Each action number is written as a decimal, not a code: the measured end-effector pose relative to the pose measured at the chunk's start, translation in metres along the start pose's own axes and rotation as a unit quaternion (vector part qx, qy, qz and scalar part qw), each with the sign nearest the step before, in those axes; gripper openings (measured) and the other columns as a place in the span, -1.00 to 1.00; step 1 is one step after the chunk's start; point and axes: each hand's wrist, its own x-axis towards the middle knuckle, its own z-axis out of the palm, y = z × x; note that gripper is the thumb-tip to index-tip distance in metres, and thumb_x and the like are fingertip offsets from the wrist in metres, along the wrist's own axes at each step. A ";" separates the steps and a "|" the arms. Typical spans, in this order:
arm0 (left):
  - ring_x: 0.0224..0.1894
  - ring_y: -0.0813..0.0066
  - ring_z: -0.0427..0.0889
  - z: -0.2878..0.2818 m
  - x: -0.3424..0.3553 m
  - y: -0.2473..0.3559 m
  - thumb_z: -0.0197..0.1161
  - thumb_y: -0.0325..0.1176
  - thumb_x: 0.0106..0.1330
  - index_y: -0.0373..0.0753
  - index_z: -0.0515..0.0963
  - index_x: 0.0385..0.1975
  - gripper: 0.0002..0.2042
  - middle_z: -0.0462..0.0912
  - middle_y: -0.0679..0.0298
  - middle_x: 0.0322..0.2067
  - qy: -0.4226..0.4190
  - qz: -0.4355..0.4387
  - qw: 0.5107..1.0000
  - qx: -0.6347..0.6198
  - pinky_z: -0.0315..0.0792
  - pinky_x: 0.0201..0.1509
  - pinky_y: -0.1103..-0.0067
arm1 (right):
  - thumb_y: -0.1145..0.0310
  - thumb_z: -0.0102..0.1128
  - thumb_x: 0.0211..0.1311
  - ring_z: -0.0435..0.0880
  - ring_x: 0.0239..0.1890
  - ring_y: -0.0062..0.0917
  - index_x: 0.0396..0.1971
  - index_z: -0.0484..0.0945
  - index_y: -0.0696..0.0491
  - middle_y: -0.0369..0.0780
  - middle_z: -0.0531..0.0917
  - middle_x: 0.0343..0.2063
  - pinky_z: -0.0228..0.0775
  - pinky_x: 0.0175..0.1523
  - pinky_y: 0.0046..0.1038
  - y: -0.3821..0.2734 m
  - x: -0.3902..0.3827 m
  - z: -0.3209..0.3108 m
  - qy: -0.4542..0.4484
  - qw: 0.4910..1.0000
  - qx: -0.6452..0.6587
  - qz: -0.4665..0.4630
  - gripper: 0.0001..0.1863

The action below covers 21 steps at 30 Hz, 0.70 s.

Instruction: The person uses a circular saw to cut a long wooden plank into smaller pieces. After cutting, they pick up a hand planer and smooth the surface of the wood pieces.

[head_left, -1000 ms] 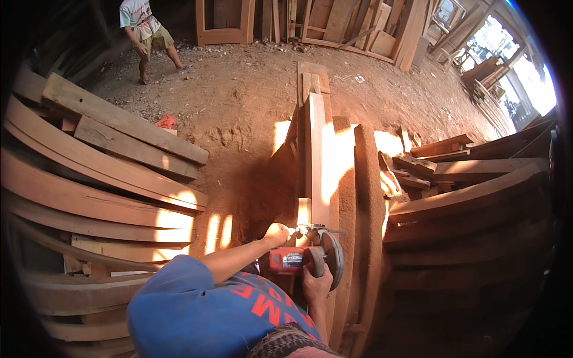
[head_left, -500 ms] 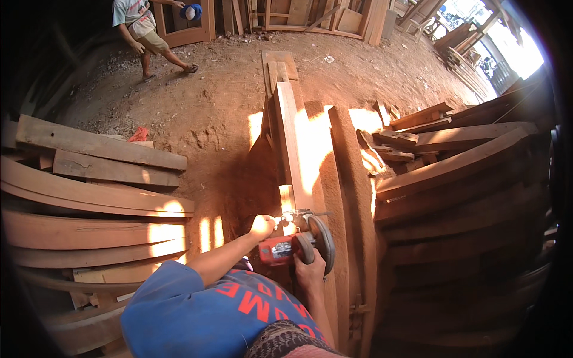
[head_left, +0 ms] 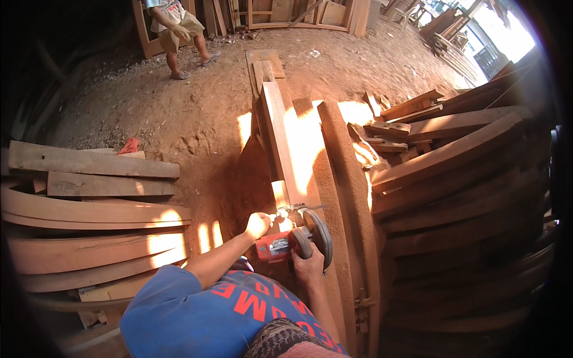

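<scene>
A red circular saw (head_left: 273, 247) with a dark round blade guard rests at the near end of a long wooden beam (head_left: 280, 131). My right hand (head_left: 309, 267) is wrapped round its black rear handle. My left hand (head_left: 258, 224) is closed at the left front of the saw, fingers against the metal base fittings; strong sunlight washes out their exact hold. Just ahead of the saw's base lies a short sunlit wood piece (head_left: 279, 194) on the beam. The blade's cutting edge is hidden from this view.
Stacked boards (head_left: 95, 216) lie on the left, and piled timber (head_left: 447, 155) fills the right. Sawdust-covered planks (head_left: 346, 161) run alongside the beam. A person (head_left: 178, 36) walks on the dirt floor at the far left, before leaning wooden frames (head_left: 298, 15).
The far person has stepped to the right. The whole view has shifted slightly. Both my hands stay on the saw, which keeps nearly the same place on the beam.
</scene>
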 end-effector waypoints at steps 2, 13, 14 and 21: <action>-0.59 0.67 0.42 0.001 0.001 0.002 0.29 -0.25 0.42 -0.28 0.70 -0.50 -0.72 0.62 0.37 -0.60 0.000 0.006 1.000 -0.007 0.32 -0.50 0.54 | 0.37 0.42 0.18 0.82 -0.26 -0.27 -0.20 0.68 0.19 0.02 0.77 -0.37 0.58 -0.11 -0.28 -0.004 0.002 0.001 0.006 1.000 -0.001 0.004 -0.75; -0.53 0.66 0.46 -0.009 0.020 0.014 0.30 -0.26 0.45 -0.28 0.64 -0.56 -0.68 0.59 0.37 -0.60 -0.013 0.020 0.999 -0.027 0.39 -0.45 0.54 | 0.41 0.42 0.13 0.70 -0.37 -0.49 -0.34 0.64 0.12 -0.17 0.71 -0.46 0.54 -0.14 -0.39 -0.015 0.020 0.012 0.025 1.000 -0.008 -0.001 -0.84; -0.52 0.65 0.46 -0.011 0.024 0.010 0.30 -0.26 0.45 -0.29 0.64 -0.56 -0.68 0.59 0.37 -0.59 -0.014 0.025 0.999 -0.026 0.40 -0.44 0.54 | 0.41 0.42 0.13 0.71 -0.36 -0.48 -0.34 0.64 0.13 -0.17 0.71 -0.46 0.54 -0.14 -0.39 -0.017 0.021 0.013 0.024 1.000 -0.005 0.000 -0.84; -0.61 0.68 0.33 -0.015 0.024 0.034 0.29 -0.25 0.43 -0.21 0.62 -0.60 -0.68 0.51 0.47 -0.66 -0.005 0.024 0.999 -0.027 0.23 -0.52 0.55 | 0.33 0.39 0.17 0.79 -0.17 -0.08 -0.18 0.67 0.18 0.06 0.76 -0.32 0.58 -0.06 -0.23 -0.027 0.033 0.013 0.009 1.000 -0.012 0.000 -0.72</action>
